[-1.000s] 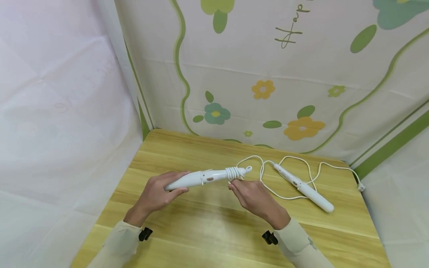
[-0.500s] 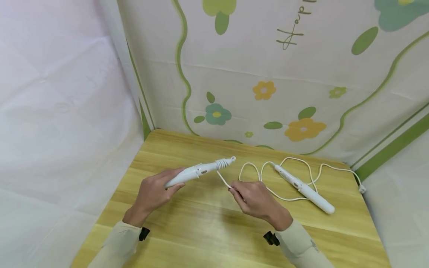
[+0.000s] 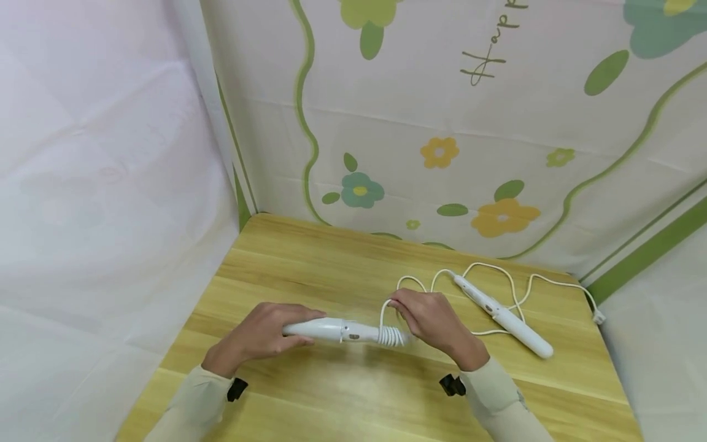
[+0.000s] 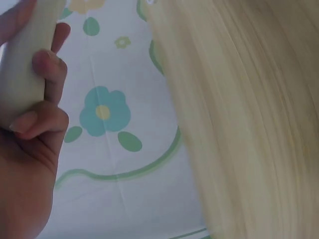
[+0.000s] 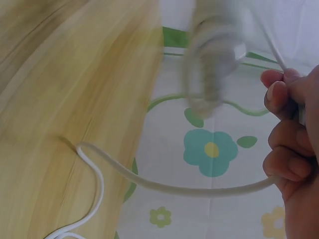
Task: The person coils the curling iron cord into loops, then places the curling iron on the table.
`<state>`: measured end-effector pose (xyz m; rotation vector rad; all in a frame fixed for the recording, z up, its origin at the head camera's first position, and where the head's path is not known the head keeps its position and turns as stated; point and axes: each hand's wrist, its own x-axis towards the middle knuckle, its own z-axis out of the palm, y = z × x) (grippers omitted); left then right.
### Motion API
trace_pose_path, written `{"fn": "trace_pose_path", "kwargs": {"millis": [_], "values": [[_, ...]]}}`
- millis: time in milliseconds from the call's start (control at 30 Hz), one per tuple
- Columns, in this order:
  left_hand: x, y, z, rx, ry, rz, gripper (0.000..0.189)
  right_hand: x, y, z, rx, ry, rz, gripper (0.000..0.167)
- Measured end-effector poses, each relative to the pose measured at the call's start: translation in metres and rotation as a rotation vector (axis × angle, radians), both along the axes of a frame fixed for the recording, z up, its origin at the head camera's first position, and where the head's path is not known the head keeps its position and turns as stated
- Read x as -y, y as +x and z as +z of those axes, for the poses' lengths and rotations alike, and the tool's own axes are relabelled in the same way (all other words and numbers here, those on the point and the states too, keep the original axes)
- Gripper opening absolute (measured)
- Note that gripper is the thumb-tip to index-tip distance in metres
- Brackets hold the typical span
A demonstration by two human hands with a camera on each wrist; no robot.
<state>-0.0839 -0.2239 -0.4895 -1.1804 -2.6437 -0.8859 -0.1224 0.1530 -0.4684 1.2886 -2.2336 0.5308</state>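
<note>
While my left hand [image 3: 263,331] grips the white tubular wand [image 3: 338,330], its wrapped end [image 3: 391,336] faces three o'clock. My nearer right hand [image 3: 432,317] pinches thin white cord [image 3: 382,318].

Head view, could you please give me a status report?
Left hand gripping white appliance. Right hand pinching its cord. Cord coiled round appliance's narrow end. Second appliance lying to the right, seemingly not in the way.

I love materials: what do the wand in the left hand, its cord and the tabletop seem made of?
Wand: perhaps hard plastic, smooth, slightly shiny, from its pale highlights.
Cord: likely soft plastic or rubber, smooth; it bends into coils.
Tabletop: wood or laminate, soft sheen, from its grain streaks and glare.
</note>
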Motion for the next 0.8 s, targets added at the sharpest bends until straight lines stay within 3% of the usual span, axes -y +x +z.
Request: {"fn": "trace_pose_path", "kwargs": {"millis": [167,300,400,567,667,800], "values": [[0.002,0.003,0.003,0.284,0.195,-0.068,0.049,-0.005,-0.003,-0.002,0.077,-0.008,0.027,0.027],[0.003,0.004,0.004,0.400,0.346,-0.087,0.049,-0.005,0.000,-0.005,0.171,-0.031,0.057,0.013],[0.000,0.004,0.005,0.379,0.405,-0.042,0.049,-0.002,0.004,-0.009,0.188,-0.052,0.060,0.026],[-0.005,0.002,0.005,0.227,0.414,0.093,0.050,0.002,0.010,-0.016,0.089,0.008,-0.050,0.056],[-0.007,0.001,0.005,0.164,0.392,0.136,0.050,0.005,0.012,-0.016,0.071,0.047,-0.089,0.058],[-0.006,-0.001,0.005,0.112,0.351,0.136,0.052,0.007,0.014,-0.015,0.051,0.072,-0.097,0.058]]}}
